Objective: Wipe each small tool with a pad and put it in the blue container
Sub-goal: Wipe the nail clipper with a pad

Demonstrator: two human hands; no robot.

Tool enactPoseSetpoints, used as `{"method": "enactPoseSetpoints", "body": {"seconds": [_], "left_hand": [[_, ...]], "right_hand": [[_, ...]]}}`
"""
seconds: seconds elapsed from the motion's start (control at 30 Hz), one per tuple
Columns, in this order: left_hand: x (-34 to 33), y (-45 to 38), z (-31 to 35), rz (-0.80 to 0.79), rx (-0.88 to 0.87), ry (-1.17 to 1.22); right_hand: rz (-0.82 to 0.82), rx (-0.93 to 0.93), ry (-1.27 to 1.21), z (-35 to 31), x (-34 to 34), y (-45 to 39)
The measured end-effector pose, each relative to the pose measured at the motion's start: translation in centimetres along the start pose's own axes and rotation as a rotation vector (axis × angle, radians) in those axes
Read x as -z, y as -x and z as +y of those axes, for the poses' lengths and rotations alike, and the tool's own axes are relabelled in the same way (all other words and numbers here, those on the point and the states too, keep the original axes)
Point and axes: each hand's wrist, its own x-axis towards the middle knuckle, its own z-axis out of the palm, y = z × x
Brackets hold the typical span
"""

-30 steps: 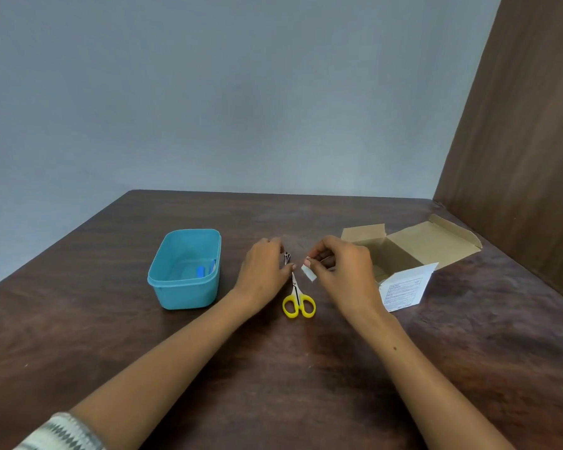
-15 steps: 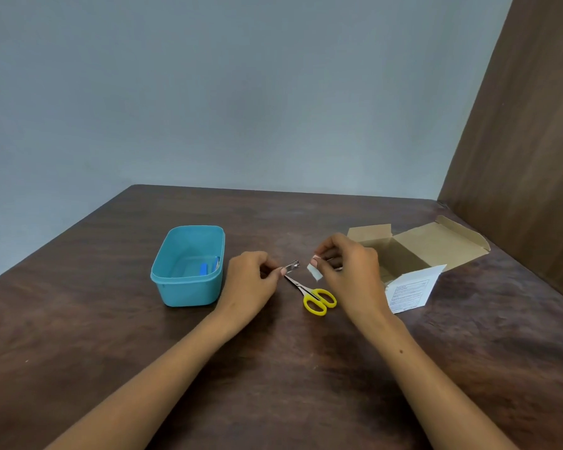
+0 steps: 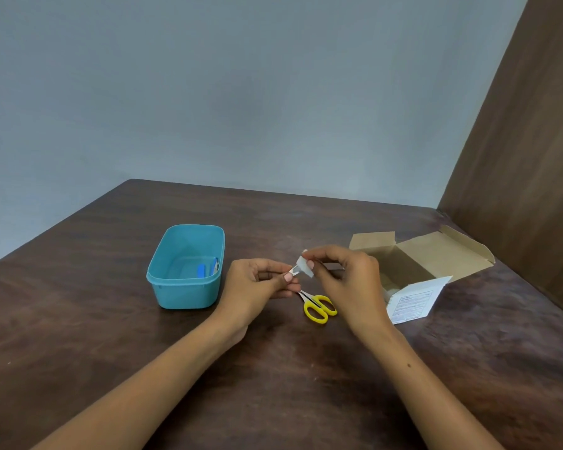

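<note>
- One small metal tool (image 3: 294, 271) sits between your two hands, held just above the dark wooden table (image 3: 111, 336), right of the blue container and above the scissors' blades. Only its short silvery tip shows; what kind of tool it is I cannot tell.
- Your left hand (image 3: 260, 284) pinches the tool's near end between thumb and curled fingers, palm turned inward.
- One white pad (image 3: 304, 267) wraps over the tool's far tip. Your right hand (image 3: 348, 280) pinches that pad between thumb and forefinger, with the other fingers curled behind.
- One pair of yellow-handled scissors (image 3: 319, 307) lies flat on the table just beneath and between your hands, handles toward you, blades partly hidden under your left fingers.
- One blue container (image 3: 186, 293), rectangular and without a lid, stands on the table just left of your left hand. Inside it, against the right wall, lie what look like two small items (image 3: 207, 269), one bright blue, one paler; their exact shapes are unclear.
- One open cardboard box (image 3: 413, 258) stands to the right of your right hand, flaps spread, with a white printed panel facing you.
- A plain grey-blue wall (image 3: 241, 92) rises behind the table, and one wooden panel (image 3: 527, 157) stands at right.
</note>
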Motion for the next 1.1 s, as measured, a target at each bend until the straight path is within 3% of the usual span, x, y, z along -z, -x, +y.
{"method": "enactPoseSetpoints", "body": {"seconds": [0.13,0.27,0.4,0.8,1.1], "left_hand": [[0.0,0.2,0.0,-0.025,-0.054,-0.009],[0.1,0.1,0.2,-0.016,-0.186,-0.114],[0.2,0.0,0.1,-0.008,-0.331,-0.264],[0.6,0.0,0.5,0.069,-0.466,-0.366],[0.6,0.1,0.3,0.066,-0.455,-0.362]], "right_hand": [[-0.021,0.043,0.031,0.3,-0.3,0.1],[0.036,0.216,0.132,0.7,-0.5,0.0],[0.023,0.204,0.192,0.9,-0.2,-0.1],[-0.115,0.095,0.273,0.5,-0.5,-0.3],[-0.058,0.018,0.051,-0.2,-0.9,0.0]]}}
